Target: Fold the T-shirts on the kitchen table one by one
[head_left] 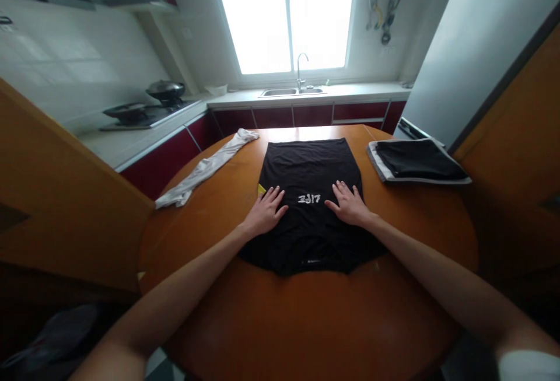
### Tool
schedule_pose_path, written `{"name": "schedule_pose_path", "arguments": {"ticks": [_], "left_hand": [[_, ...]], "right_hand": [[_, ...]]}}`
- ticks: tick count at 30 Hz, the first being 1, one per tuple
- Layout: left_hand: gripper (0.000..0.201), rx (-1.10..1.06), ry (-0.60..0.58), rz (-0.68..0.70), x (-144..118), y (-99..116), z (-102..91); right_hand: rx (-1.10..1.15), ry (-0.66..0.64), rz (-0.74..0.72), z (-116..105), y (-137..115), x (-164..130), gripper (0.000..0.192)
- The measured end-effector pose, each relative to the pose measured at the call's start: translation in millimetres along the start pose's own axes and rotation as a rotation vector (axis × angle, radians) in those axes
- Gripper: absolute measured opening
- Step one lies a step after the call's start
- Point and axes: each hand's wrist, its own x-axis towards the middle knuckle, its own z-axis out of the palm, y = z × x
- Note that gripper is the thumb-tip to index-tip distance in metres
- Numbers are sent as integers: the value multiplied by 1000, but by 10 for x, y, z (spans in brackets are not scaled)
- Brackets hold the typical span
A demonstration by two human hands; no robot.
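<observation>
A black T-shirt (310, 165) lies spread out on the round wooden table (315, 322), its neckline toward me and its hem toward the window. White lettering (309, 199) on its chest appears upside down. My left hand (265, 212) rests flat on the shirt's left part, fingers spread, beside a small yellow patch (261, 189) at the shirt's edge. On the right part lies my right hand (349, 203), also flat with the fingers apart. Neither hand grips the cloth. The sleeves are not clearly visible.
A crumpled white cloth (210, 165) stretches along the table's left edge. Folded black and grey-white cloths (417, 161) are stacked at the right. Beyond the table are a counter with a sink (289, 92), a stove with pans (126, 112), and a fridge (472, 48) at right.
</observation>
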Motion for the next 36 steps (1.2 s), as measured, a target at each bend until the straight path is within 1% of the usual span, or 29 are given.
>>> {"name": "schedule_pose_path", "arguments": {"ticks": [2,6,10,13,16,18,19,21,24,26,30,33,36], "left_hand": [[64,26,-12,1,-6,-1,13],[65,35,18,10,2,-29,-9],[68,33,-34,-34,0,-37,-1],[69,27,-38,-33,6,-41,-9],[66,26,23,-31,33,-81,-52],[65,36,64,-63,58,-133,-80],[66,41,64,-88,70,-163,-88],[68,43,19,-136,90,-221,-86],[69,40,-48,-172,104,-274,-55],[68,35,-47,-172,105,-287,-34],[66,-9,5,-165,98,-300,-33],[63,-59,99,-147,81,-298,-95],[59,-134,196,-31,41,-255,-195]], "right_hand": [[-20,-11,-6,25,-11,-9,80],[-29,44,3,22,-14,-11,84],[-32,-27,0,26,-28,-19,87],[-27,-35,6,20,-44,-25,87],[5,-1,9,-24,-23,-10,84],[22,57,37,-65,30,18,80],[26,90,63,-82,67,35,79],[28,128,129,-98,151,69,76],[25,68,186,-82,243,103,75],[16,44,180,-69,258,111,73],[29,114,137,-101,225,106,70],[71,181,90,-152,215,103,65],[116,229,41,-184,227,106,58]]}}
